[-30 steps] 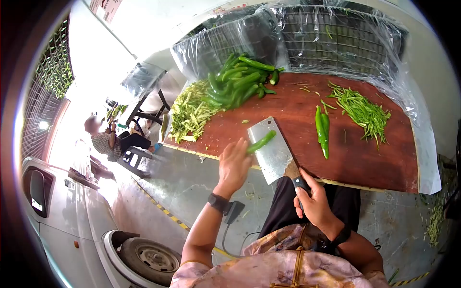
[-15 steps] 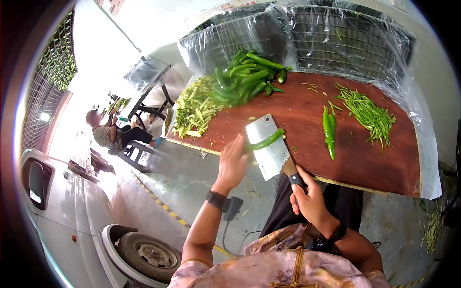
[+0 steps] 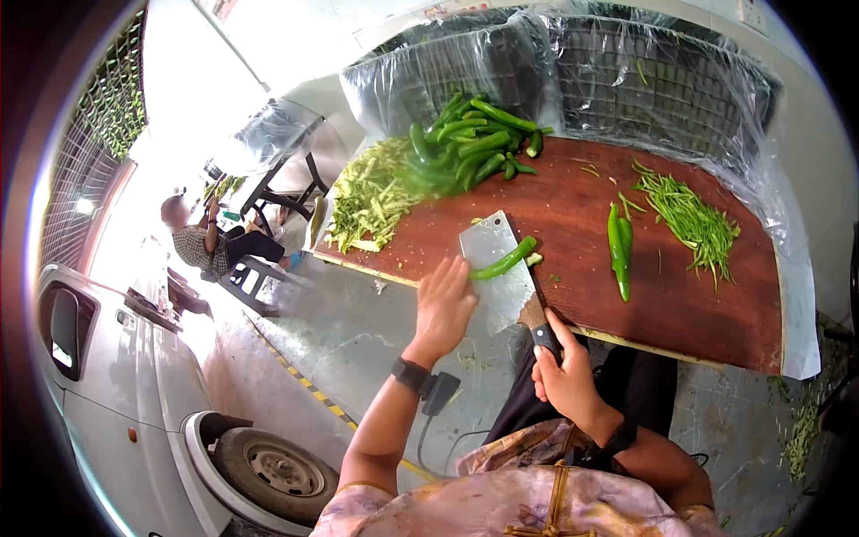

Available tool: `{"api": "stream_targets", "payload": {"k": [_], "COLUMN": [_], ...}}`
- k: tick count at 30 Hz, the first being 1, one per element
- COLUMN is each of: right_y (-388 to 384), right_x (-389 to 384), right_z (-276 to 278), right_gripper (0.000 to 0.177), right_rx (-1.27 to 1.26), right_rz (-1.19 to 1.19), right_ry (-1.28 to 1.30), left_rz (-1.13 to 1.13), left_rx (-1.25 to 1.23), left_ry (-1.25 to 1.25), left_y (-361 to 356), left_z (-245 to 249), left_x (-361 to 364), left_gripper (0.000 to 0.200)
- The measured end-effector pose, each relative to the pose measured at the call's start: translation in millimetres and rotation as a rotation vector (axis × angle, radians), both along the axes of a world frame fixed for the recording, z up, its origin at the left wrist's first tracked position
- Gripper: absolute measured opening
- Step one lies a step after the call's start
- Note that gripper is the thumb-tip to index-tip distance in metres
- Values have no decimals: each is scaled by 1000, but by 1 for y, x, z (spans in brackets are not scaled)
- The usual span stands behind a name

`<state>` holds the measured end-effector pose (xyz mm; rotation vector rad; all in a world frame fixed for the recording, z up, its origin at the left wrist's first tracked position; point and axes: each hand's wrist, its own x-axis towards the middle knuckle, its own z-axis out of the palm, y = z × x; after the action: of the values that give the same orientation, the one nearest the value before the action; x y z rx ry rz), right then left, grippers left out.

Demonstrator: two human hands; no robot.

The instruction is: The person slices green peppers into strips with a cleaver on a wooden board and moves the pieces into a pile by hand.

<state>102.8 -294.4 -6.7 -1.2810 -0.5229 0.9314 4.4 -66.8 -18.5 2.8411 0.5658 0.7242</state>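
**Item:** long green chilli pepper [image 3: 506,259], lying across the flat of a broad steel cleaver [image 3: 503,300] at the near edge of the red-brown wooden bench [image 3: 689,304].

**Axis:** runs near-left to far-right. The far-right tip overhangs the blade beside a small cut piece.

**Left hand** [image 3: 445,304]: the nearer hand, just left of the pepper, with its fingers closed on the near-left end. It is seen from the back, so the exact pinch is hidden.

**Right hand** [image 3: 565,380]: near side, wrapped shut around the cleaver's dark handle, blade pointing far-left.

**Also on the bench:**
- a heap of whole green peppers [image 3: 470,143], far left
- pale green shreds [image 3: 369,197] beside it
- two whole peppers [image 3: 619,246] laid side by side, right of the cleaver
- thin green strips [image 3: 693,215], far right

**Behind:** plastic-lined crates [image 3: 626,72].

**Hard to make out:**
- whether the blade rests on the bench or is held just off it
- the pepper's stem end
- the crate contents, lost behind glare
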Motion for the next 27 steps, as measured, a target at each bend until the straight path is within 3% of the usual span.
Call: {"api": "stream_targets", "payload": {"k": [13,22,27], "right_y": [34,32,34], "right_x": [3,9,10], "right_z": [-3,-7,-10], "right_gripper": [60,59,57], "right_rx": [-11,-15,8], "right_rz": [-54,-34,-44], "right_ry": [-13,-117,-89], "left_rz": [-27,-135,-161], "left_rx": [-56,-127,-10], "left_ry": [-55,-245,-272], "left_y": [2,9,11], "left_z": [4,18,20], "left_x": [3,19,26], "left_gripper": [48,28,12]}}
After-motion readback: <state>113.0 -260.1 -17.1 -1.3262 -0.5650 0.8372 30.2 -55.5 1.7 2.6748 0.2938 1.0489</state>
